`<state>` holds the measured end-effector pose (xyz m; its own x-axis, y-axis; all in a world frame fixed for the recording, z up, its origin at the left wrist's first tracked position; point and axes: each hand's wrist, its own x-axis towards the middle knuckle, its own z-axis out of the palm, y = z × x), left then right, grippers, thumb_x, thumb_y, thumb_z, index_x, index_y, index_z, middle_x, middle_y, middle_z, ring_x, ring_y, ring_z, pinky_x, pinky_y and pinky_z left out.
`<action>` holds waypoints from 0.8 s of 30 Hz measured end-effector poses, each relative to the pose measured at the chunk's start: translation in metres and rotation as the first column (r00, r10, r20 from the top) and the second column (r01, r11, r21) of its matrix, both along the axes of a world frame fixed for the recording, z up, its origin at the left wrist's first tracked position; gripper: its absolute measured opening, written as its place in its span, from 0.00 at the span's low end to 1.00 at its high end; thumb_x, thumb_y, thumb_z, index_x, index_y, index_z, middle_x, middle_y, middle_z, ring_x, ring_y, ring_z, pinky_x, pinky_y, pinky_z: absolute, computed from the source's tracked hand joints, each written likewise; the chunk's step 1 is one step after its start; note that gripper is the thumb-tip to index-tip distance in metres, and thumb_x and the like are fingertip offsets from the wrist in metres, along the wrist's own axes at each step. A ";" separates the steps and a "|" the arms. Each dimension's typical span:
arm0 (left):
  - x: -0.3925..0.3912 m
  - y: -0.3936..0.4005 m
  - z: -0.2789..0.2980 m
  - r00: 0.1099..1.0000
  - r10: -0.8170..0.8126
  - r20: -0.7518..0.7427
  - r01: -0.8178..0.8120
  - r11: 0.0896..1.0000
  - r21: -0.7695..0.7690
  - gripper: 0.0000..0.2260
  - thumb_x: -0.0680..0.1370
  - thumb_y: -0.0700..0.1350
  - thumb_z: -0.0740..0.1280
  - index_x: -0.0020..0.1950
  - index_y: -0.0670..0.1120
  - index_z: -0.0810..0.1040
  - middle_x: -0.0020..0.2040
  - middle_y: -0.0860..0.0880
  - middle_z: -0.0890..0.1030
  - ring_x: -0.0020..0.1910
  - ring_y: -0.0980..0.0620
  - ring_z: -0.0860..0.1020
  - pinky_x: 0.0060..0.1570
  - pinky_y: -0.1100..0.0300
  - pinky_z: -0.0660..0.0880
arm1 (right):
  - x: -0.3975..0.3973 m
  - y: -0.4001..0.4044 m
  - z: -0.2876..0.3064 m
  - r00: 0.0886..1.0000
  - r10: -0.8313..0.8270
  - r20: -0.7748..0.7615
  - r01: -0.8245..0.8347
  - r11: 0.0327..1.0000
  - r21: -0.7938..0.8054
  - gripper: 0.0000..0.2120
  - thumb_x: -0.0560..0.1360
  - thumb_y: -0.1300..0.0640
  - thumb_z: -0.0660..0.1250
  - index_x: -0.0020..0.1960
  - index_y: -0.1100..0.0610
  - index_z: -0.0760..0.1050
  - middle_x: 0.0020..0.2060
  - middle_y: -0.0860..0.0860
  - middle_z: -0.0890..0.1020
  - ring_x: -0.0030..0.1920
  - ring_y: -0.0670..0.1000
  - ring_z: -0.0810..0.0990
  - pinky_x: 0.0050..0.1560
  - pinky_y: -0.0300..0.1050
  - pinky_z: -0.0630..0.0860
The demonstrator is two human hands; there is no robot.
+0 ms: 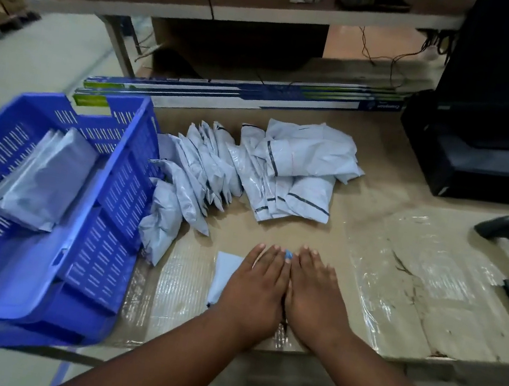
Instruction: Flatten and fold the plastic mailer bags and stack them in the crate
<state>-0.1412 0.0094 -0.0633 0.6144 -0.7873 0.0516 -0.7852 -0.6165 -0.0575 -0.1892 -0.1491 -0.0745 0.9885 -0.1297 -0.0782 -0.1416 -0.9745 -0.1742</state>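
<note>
The blue crate (pixel 47 213), cut off at the left edge, holds a few folded bags (pixel 43 176). Beside it a heap of mailers (pixel 250 169) waits. Left hand (pixel 253 287) and right hand (pixel 314 293) press flat, fingers straight, hiding most of one mailer (pixel 224 273).
</note>
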 end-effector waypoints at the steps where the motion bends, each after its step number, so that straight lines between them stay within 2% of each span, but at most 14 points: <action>1: 0.000 0.001 0.001 1.000 0.023 -0.002 -0.023 1.000 0.017 0.31 0.85 0.54 0.52 0.83 0.36 0.62 0.83 0.35 0.63 0.84 0.38 0.57 0.83 0.38 0.50 | 0.000 0.000 -0.002 1.000 -0.006 -0.001 0.006 1.000 -0.023 0.35 0.82 0.44 0.38 0.85 0.57 0.56 0.84 0.56 0.57 0.84 0.57 0.54 0.83 0.61 0.52; 3: 0.000 0.004 0.001 0.999 0.039 -0.030 -0.037 0.997 0.068 0.31 0.85 0.53 0.44 0.85 0.37 0.55 0.85 0.35 0.56 0.86 0.38 0.51 0.83 0.39 0.45 | 0.000 0.001 -0.005 1.000 -0.010 0.005 0.010 0.999 -0.050 0.34 0.83 0.44 0.41 0.84 0.59 0.59 0.83 0.58 0.60 0.84 0.59 0.57 0.82 0.62 0.55; 4: 0.000 0.005 -0.001 0.999 0.030 -0.028 -0.028 0.997 0.078 0.31 0.85 0.53 0.43 0.85 0.37 0.54 0.85 0.35 0.54 0.86 0.38 0.50 0.83 0.39 0.45 | 0.000 0.002 -0.006 1.000 -0.007 0.018 0.008 0.998 -0.065 0.34 0.83 0.44 0.42 0.83 0.60 0.61 0.83 0.59 0.62 0.83 0.60 0.59 0.81 0.63 0.56; 9: 0.002 0.007 -0.013 0.998 0.040 -0.042 -0.040 0.999 0.007 0.29 0.85 0.51 0.51 0.84 0.38 0.61 0.84 0.37 0.60 0.85 0.40 0.53 0.83 0.41 0.51 | 0.001 0.003 -0.008 1.000 0.010 0.029 -0.008 0.998 -0.067 0.34 0.83 0.45 0.42 0.83 0.62 0.60 0.83 0.61 0.61 0.83 0.61 0.57 0.82 0.64 0.54; 13: 0.007 0.012 -0.020 0.993 0.036 -0.116 -0.046 0.996 -0.082 0.31 0.86 0.53 0.50 0.85 0.39 0.57 0.86 0.39 0.56 0.86 0.44 0.50 0.83 0.43 0.53 | 0.000 0.003 -0.009 0.999 0.004 0.035 -0.003 1.000 -0.028 0.34 0.84 0.44 0.44 0.84 0.61 0.56 0.84 0.60 0.58 0.84 0.60 0.54 0.82 0.64 0.53; 15: 0.009 0.017 -0.025 0.990 0.018 -0.143 -0.038 0.990 -0.135 0.31 0.87 0.55 0.49 0.86 0.40 0.54 0.86 0.40 0.53 0.86 0.46 0.48 0.84 0.45 0.50 | -0.001 0.002 -0.011 0.999 0.008 0.042 -0.006 0.999 -0.037 0.34 0.84 0.43 0.44 0.85 0.60 0.54 0.84 0.58 0.56 0.85 0.59 0.52 0.82 0.63 0.52; 20: 0.020 0.027 -0.027 0.939 -0.035 -0.342 -0.058 0.964 -0.258 0.32 0.87 0.56 0.51 0.87 0.44 0.47 0.88 0.47 0.46 0.86 0.54 0.43 0.84 0.54 0.41 | -0.001 -0.002 -0.009 0.999 0.036 0.022 -0.035 0.999 -0.024 0.34 0.85 0.41 0.42 0.85 0.58 0.52 0.85 0.56 0.54 0.85 0.57 0.49 0.83 0.61 0.49; 24: 0.018 0.028 -0.029 0.949 -0.029 -0.315 -0.060 0.961 -0.270 0.31 0.87 0.55 0.51 0.87 0.44 0.49 0.87 0.47 0.47 0.86 0.54 0.43 0.84 0.51 0.43 | 0.004 -0.003 0.004 0.995 0.040 -0.086 -0.044 0.998 -0.040 0.35 0.83 0.40 0.37 0.86 0.55 0.49 0.86 0.54 0.50 0.85 0.57 0.44 0.82 0.66 0.41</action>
<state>-0.1229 0.0370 -0.0923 0.6463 -0.7602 0.0658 -0.7257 -0.5856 0.3612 -0.1851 -0.1521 -0.0710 0.9830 -0.0929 -0.1582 -0.1129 -0.9861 -0.1223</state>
